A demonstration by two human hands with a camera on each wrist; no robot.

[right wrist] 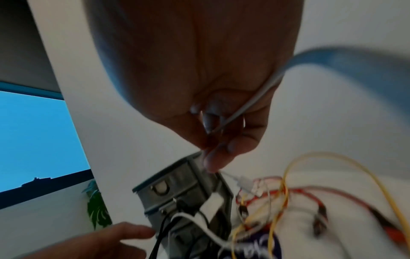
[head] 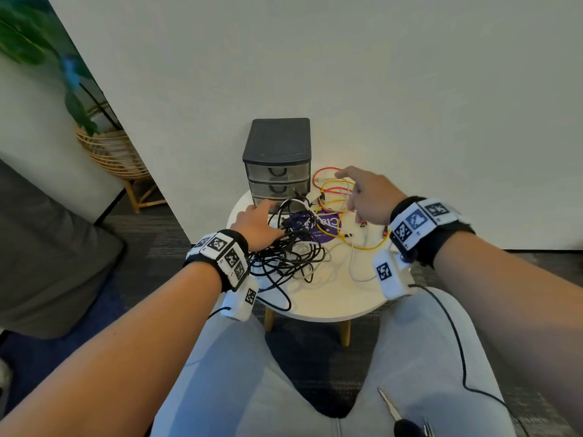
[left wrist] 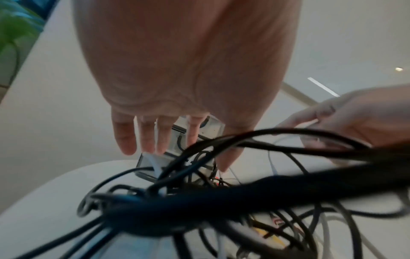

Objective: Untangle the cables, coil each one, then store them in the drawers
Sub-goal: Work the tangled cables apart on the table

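Right hand (right wrist: 221, 122) pinches a thin white cable (right wrist: 248, 105) above the bench (head: 331, 298); left hand (head: 257, 227), fingers relaxed and empty, hovers over the black tangle (head: 290, 253) beside the drawers (head: 277, 175). Best lifted slowly, tangle pinned down.

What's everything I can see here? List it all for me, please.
Table: one, white, round, wooden legs, against the wall.
Drawer unit: one, dark grey, three clear drawers, at the table's back.
Black cables: a tangle, count unclear, table's left side.
White cables: at least two, mixed through the pile.
Yellow cables: count unclear, right of centre.
Red cable: one loop, beside the drawers.
Purple sticker: one, round, under the cables.
Plant basket: one, wicker, far left.
Left hand: fingers straight, reaching at the bottom drawer.
Right hand: pinching a white cable, seen from the right wrist.
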